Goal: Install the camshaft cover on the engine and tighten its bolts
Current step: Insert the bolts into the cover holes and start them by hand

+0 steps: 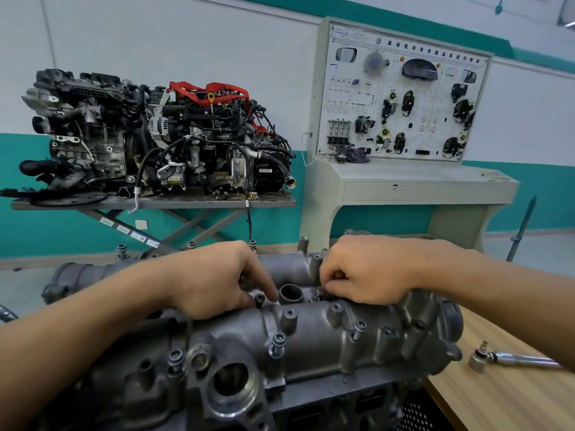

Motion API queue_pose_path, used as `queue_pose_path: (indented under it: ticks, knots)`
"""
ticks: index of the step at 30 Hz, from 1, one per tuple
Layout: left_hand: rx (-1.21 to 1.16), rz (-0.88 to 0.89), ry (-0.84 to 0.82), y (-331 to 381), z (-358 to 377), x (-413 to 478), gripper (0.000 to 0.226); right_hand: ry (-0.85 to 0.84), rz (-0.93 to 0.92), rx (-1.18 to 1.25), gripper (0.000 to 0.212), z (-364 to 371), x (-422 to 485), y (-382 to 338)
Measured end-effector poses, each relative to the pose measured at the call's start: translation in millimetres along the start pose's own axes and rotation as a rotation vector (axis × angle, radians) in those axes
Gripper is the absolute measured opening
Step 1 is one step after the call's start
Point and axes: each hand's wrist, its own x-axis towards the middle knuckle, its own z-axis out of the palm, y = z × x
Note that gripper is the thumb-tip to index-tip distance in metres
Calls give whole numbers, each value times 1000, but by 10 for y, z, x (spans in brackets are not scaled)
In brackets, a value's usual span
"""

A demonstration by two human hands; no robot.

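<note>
Two hands on camshaft cover (311,337): left hand (214,278) pinches upright bolt (259,298) beneath its fingertips; right hand (370,269) curled, contents hidden.

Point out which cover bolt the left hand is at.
The bolt pinched by the left hand, just left of the round open port on the camshaft cover. The bolts nearer the camera stand untouched.

Bright, even light — edges bowed
</note>
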Motion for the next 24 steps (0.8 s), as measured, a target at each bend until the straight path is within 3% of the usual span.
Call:
queue_pose_path:
  ticks: [2, 5, 9, 14, 17, 20, 24]
  knots:
    - [-39, -1, -7, -10, -23, 1, 33, 31, 31, 17, 20, 13, -14, 3]
    - [-89, -27, 24, 5, -8, 19, 20, 99, 28, 121, 27, -8, -37, -5]
    - [23, -15, 101, 14, 58, 31, 19, 67, 36, 33, 28, 19, -39, 11]
    - [-99, -37, 12, -26, -14, 38, 37, 86, 64, -20, 26, 37, -31, 1]
    - [-129, -28, 42, -24, 13, 49, 23, 43, 45, -8, 37, 9, -49, -10]
    - [-53, -19, 71, 1, 50, 45, 20, 9, 53, -101, 32, 47, -25, -9]
    - [-112, -23, 12, -10, -25, 21, 33, 49, 55, -8, 33, 27, -32, -1]
